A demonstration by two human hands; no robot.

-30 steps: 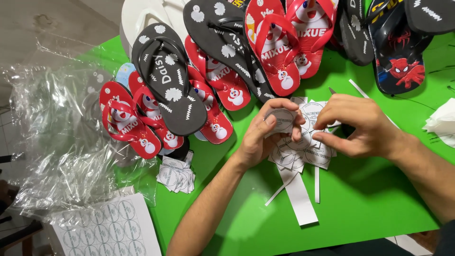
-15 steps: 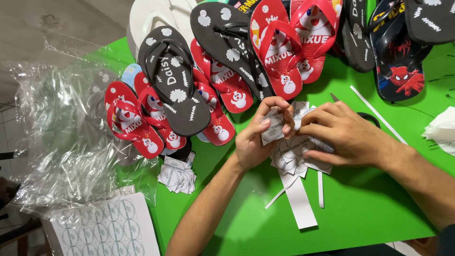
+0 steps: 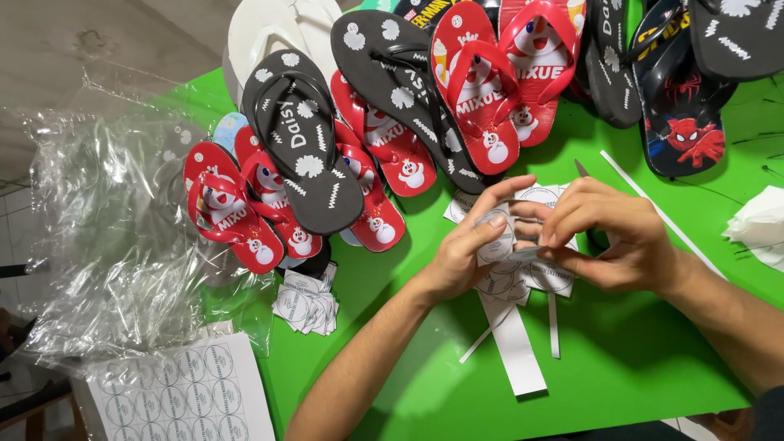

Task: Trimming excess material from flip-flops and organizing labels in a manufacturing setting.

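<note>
My left hand (image 3: 471, 249) and my right hand (image 3: 608, 233) meet over the green table (image 3: 621, 359), both pinching a small round white sticker piece (image 3: 496, 241) with its backing. Under the hands lies a loose pile of cut round stickers (image 3: 535, 278) and long white paper strips (image 3: 514, 347). Just beyond my fingers lie red flip-flops with a snowman print (image 3: 482, 98) and black flip-flops with white flower marks (image 3: 306, 139).
A second stack of cut stickers (image 3: 306, 304) sits left of my forearm. A sheet of round stickers (image 3: 175, 392) lies at the lower left. Crumpled clear plastic bags (image 3: 106, 237) cover the table's left edge. A dark flip-flop with a red superhero figure (image 3: 682, 122) and white paper (image 3: 759, 229) lie right.
Both hands stayed over the sticker pile, shifting slightly toward me. My fingers have worked the small sticker piece between them.
</note>
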